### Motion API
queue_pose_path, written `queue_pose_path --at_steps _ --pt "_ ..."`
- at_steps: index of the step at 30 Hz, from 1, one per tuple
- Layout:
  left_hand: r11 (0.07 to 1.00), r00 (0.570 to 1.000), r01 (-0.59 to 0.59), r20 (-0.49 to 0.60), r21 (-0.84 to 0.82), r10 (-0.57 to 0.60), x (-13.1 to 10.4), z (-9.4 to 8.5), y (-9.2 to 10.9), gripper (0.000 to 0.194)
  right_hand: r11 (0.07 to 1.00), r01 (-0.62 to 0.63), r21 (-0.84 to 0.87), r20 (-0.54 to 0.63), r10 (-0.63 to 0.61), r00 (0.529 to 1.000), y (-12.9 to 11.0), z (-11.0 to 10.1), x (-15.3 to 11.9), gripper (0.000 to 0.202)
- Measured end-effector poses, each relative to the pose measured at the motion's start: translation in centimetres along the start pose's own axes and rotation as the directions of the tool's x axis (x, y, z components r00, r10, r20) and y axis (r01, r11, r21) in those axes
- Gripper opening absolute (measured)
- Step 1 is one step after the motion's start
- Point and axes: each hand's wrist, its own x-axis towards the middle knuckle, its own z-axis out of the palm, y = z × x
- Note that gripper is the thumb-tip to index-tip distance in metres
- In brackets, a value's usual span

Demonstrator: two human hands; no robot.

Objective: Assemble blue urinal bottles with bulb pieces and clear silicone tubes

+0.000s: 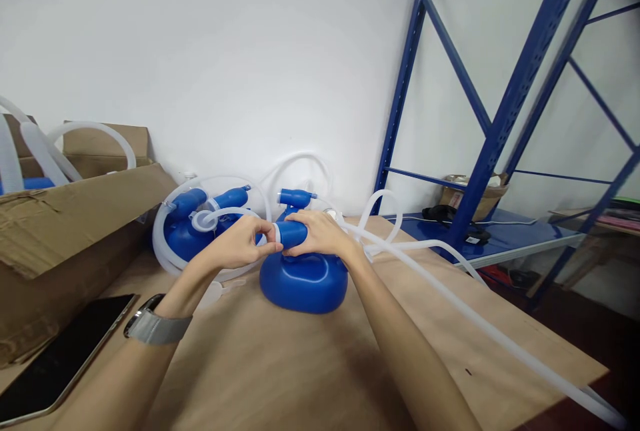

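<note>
A squat blue plastic bottle stands on the table in front of me, its short spout pointing left. My left hand pinches a whitish cap or ring at the mouth of that spout, between thumb and fingers. From the other side, my right hand wraps over the spout and neck, and its fingertips are partly hidden. Whether the cap is seated or loose I cannot tell. Close behind stands another blue bottle, its spout showing above my right hand.
More blue bottles with coiled clear hoses stand left of my hands. An open cardboard box and a tablet-like device lie farther left. A long hose crosses the table's right side. Blue metal shelving rises at right.
</note>
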Motion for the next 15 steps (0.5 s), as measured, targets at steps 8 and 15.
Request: queue_pose_path --at_steps 8,15 --pt "0.992 0.973 0.097 0.217 -0.086 -0.077 -1.1 -1.6 -1.3 0.026 0.997 -0.003 0.080 -0.012 0.004 1.000 0.6 0.0 -0.3 0.062" --pt "0.846 0.759 0.503 0.379 0.175 -0.530 -2.4 -0.8 -7.1 0.015 0.996 -0.021 0.087 0.010 0.020 1.000 0.1 -0.4 -0.4 0.062"
